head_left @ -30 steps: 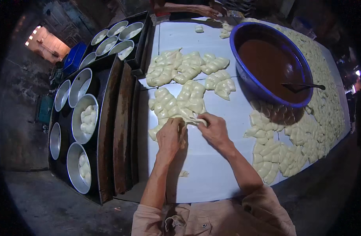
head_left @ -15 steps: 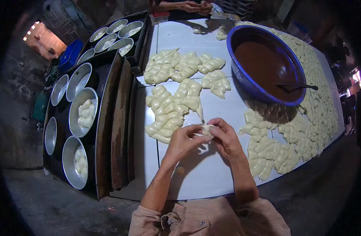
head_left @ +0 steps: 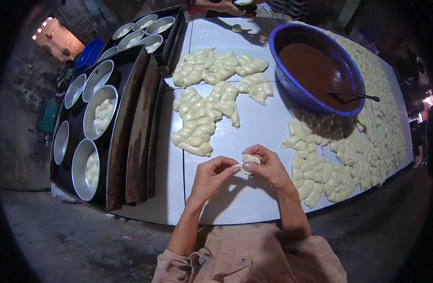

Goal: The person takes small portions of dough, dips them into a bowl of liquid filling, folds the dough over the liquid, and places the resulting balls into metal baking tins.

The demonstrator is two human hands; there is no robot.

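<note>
Between both hands, above the white table [head_left: 226,188], is a small piece of pale dough [head_left: 248,164]. My left hand [head_left: 212,177] pinches its left edge between thumb and fingers. My right hand [head_left: 268,170] grips the rest, thumb on top and fingers curled behind. Ahead of my left hand lies a cluster of dough pieces pressed together [head_left: 197,120]. A second dough cluster [head_left: 221,66] lies farther off, and a broad sheet of dough pieces [head_left: 320,174] spreads to the right of my right hand.
A blue basin [head_left: 285,78] of brown filling [head_left: 315,66] stands at the right, a dark-handled utensil [head_left: 358,95] in it. At left, a dark tray [head_left: 124,122] holds round metal tins [head_left: 87,120], some with dough. Another tray [head_left: 171,45] sits behind. Across the table, another person's hand [head_left: 230,8] holds something.
The dough strand that reached from the cluster toward my hands is gone, and the piece in my fingers is now apart and more spread. The view has shifted slightly.
</note>
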